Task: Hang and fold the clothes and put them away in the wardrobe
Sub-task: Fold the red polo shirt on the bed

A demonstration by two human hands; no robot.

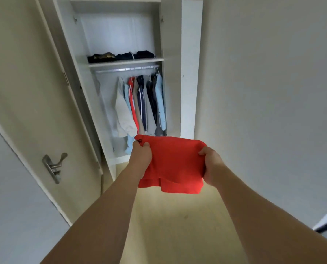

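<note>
Before open wardrobe [174, 73] | folded red garment [174, 164] long axis left-right | gripped by left hand [140, 153], right hand [212, 162]

**Open wardrobe ahead, rail crowded to the right**

The wardrobe [120, 73] stands open, its doors swung wide on both sides. On the shelf [126, 61], dark folded piles [120, 56] line the front edge, with tall bare space above them. Below, the hanging clothes [140, 103] crowd the middle and right of the rail [126, 69]; the left stretch of rail is bare. A room door with a metal handle [53, 166] juts in at the left. Bare floor [178, 225] leads to the wardrobe.
</note>
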